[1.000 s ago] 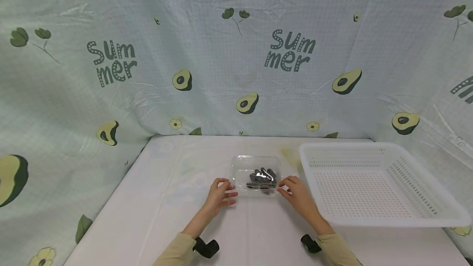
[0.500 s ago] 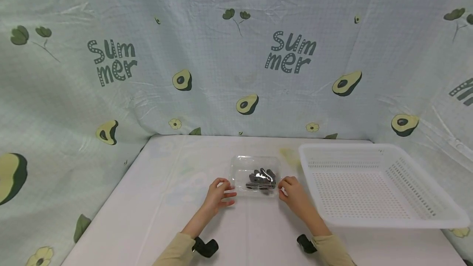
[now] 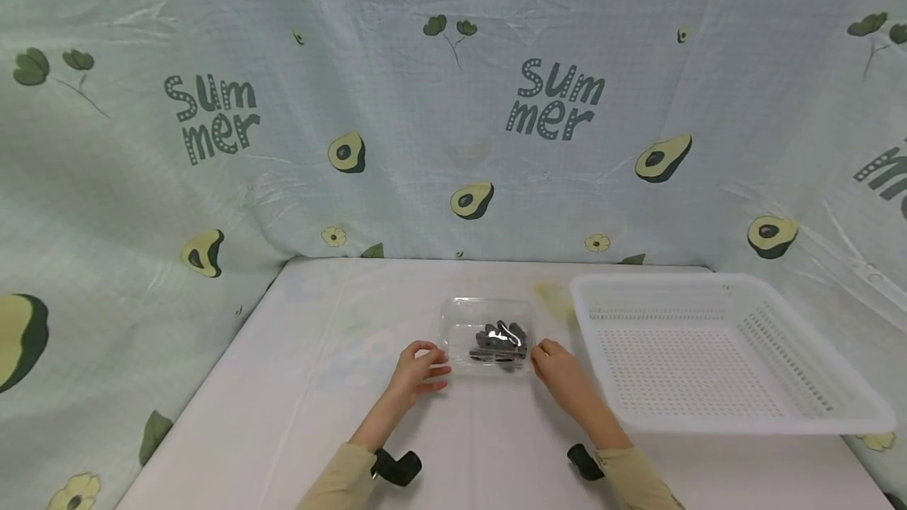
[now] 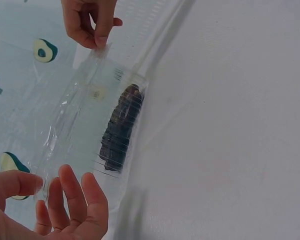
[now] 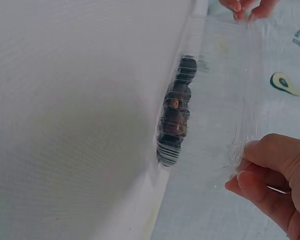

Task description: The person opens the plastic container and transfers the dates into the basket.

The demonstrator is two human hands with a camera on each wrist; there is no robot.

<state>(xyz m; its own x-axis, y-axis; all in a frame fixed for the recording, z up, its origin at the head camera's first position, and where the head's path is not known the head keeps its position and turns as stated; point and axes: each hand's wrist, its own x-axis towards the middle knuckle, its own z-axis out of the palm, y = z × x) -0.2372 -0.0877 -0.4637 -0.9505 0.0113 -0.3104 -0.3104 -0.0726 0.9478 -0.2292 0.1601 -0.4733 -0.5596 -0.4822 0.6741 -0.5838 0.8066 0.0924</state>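
A clear plastic box (image 3: pixel 459 334) with a lid stands on the white table in the head view. Dark oblong fruits (image 3: pixel 501 337) lie inside, bunched toward its right and near side; their kind is unclear through the glare. At the near left corner, my left hand (image 3: pixel 414 372) pinches the rim between thumb and finger, the other fingers spread. My right hand (image 3: pixel 560 372) grips the opposite end's rim with thumb and curled fingers. Both wrist views show the fruits (image 4: pixel 121 127) behind the box's ribbed side wall.
A large white perforated plastic basket (image 3: pixel 708 425) stands to the right, close to my right forearm. A cloth printed with avocados (image 3: pixel 472 201) hangs behind the table and along its sides. A black wrist camera (image 3: pixel 397 468) sits on each wrist.
My right hand has moved slightly left, and its fingers have closed on the box's right rim. The left hand and the box have stayed nearly in place.
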